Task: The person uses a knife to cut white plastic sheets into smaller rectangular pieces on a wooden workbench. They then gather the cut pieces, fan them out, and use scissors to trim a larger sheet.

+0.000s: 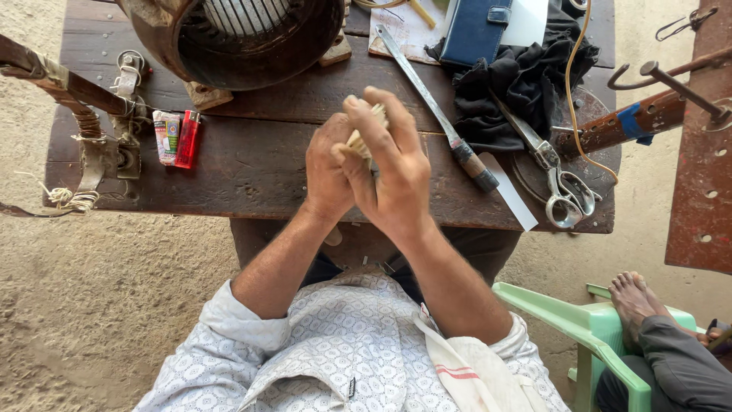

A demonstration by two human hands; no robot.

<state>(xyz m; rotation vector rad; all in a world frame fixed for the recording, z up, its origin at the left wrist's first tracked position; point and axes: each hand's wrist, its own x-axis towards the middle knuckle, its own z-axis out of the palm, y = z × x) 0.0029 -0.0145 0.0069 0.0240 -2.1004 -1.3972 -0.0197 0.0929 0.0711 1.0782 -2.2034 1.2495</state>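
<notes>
The dark wooden table point(252, 164) is the biggest thing before me, and on its far edge stands the rusty round motor housing point(232, 34) with its slots showing inside. To the right lies a heap of black cloth point(518, 84), then a long flat metal tool with a wrapped handle point(438, 114), a pair of scissors point(560, 183), and on the left a red lighter point(187, 139) beside a small packet.

Above the table's near edge I hold my two hands together. My right hand point(393, 164) is clenched around a small bundle of pale thin strips point(366, 131); only the ends show between my fingers. My left hand point(326, 172) presses against it from the other side, fingers curled, and I think it supports the same bundle, though the contact is hidden.

To do this well, I judge I must keep the strips flat and aligned, not crushed, because they look thin and would bend easily. Pressure should come from the finger pads, evenly on both sides. I should keep the bundle over the table, so a strip that slips falls on wood and not on the sandy ground point(99, 290).
</notes>
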